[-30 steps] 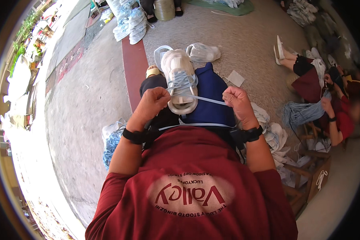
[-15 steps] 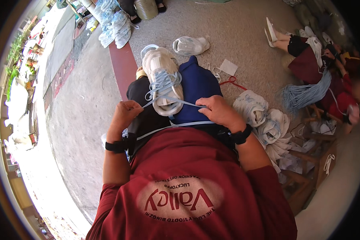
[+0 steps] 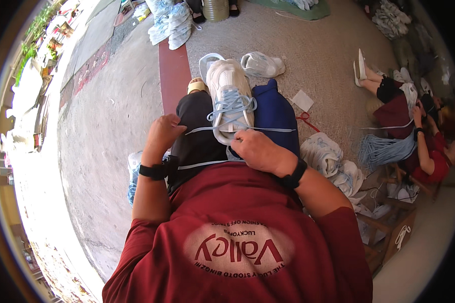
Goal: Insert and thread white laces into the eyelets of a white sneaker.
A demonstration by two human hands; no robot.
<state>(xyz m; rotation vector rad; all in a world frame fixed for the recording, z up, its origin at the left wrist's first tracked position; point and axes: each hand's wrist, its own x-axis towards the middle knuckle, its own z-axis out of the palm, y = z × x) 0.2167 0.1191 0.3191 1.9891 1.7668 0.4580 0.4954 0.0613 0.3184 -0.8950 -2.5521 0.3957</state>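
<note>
A white sneaker [image 3: 231,76], laced with light blue lace [image 3: 232,101], rests toe-away between my thighs. The lace's two ends stretch out sideways over the shoe opening, one to each side. My left hand [image 3: 163,135] hovers left of the shoe, fingers loosely bent and slightly apart, just off the left lace end. At the shoe's heel collar, my right hand [image 3: 262,152] has its fingers closed on the rim; its fingertips are partly hidden. A blue cloth [image 3: 275,111] covers my right thigh.
Another white shoe [image 3: 263,64] lies on the floor beyond. Several white shoes [image 3: 322,151] are piled at my right. A co-worker in dark red [image 3: 429,159] sits at the far right, near a bundle of light blue laces [image 3: 387,151]. More shoes [image 3: 171,25] are stacked ahead.
Both hands have let go of the lace ends, which now lie stretched sideways. My right hand has moved inward to the heel collar. The whole view has shifted slightly.
</note>
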